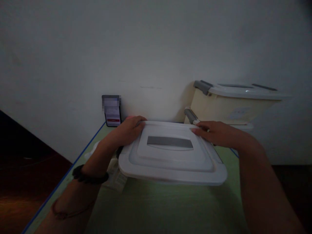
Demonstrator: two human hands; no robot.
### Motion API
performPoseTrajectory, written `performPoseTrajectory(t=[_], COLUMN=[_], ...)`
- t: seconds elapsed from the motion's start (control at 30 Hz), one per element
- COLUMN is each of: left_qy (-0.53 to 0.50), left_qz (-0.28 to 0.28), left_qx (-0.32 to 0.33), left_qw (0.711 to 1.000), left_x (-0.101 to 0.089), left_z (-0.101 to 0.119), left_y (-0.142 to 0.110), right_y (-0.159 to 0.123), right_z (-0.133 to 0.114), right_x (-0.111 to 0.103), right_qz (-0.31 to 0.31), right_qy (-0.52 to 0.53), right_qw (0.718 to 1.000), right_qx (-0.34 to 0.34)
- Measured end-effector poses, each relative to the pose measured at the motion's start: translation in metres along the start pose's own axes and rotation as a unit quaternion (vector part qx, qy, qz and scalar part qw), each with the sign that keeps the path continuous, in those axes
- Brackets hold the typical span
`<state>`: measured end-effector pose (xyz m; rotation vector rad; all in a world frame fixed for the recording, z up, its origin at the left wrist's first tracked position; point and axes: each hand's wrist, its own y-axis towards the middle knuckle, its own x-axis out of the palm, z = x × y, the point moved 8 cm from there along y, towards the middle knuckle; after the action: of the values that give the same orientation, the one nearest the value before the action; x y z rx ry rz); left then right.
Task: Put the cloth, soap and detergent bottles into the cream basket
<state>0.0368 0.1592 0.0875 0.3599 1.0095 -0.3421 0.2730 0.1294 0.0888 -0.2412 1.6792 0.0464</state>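
Lid (170,165), gripped near its far corners by your left hand (129,131) and right hand (216,132) above the bench (170,208), seems at a steadying step, and any next move calls for even support.

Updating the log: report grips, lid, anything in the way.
Left grip, right grip: on lid, far corners. Handle up, underside hidden. Possibly in the way: bin beyond right grip, packet by lid's left edge.

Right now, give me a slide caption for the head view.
Left hand and right hand hold a white lid with a gray strip over a green tabletop.
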Motion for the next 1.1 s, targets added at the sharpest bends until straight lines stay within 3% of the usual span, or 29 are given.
performPoseTrajectory(t=[0.43,0.6,0.7,0.9,1.1], left_qy=[-0.013,0.025,0.035,0.012,-0.019], left_qz=[0.016,0.084,0.107,0.062,0.008], left_qx=[0.016,0.035,0.065,0.049,0.059], left_qw=[1.0,0.996,0.991,0.997,0.998], left_x=[0.002,-0.004,-0.008,0.001,0.01], left_z=[0.0,0.005,0.013,0.008,0.004], left_y=[0.002,0.001,0.0,0.001,0.001], right_y=[0.0,-0.007,-0.015,-0.015,-0.01], right_z=[-0.005,-0.011,-0.031,-0.072,-0.074], right_x=[-0.003,-0.007,-0.011,0.003,0.013], right_qz=[0.022,0.045,0.08,0.124,0.163], right_qy=[-0.007,-0.023,-0.016,-0.008,-0.012], right_qw=[1.0,0.999,0.996,0.986,0.977], right_qx=[0.004,0.018,-0.027,-0.109,-0.134])
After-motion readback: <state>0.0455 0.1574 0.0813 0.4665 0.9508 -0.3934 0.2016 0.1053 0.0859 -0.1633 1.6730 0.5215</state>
